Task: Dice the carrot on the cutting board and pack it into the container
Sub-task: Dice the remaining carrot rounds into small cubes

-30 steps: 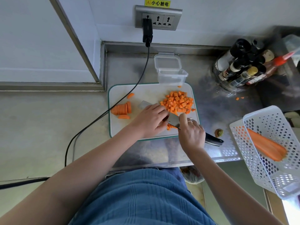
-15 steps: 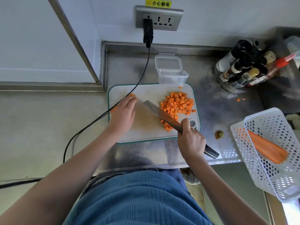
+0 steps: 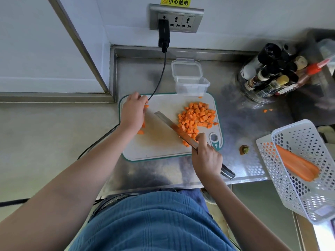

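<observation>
Right hand (image 3: 206, 156) fisted round steel cleaver (image 3: 174, 128), blade edge beside heap of orange carrot dice (image 3: 196, 115) on white green-rimmed cutting board (image 3: 159, 147). Left hand (image 3: 133, 111) curled over uncut slices; grip hidden. Clear plastic container (image 3: 190, 84) open behind board. Advice: knuckles forward, fingertips tucked, before chopping.
</observation>
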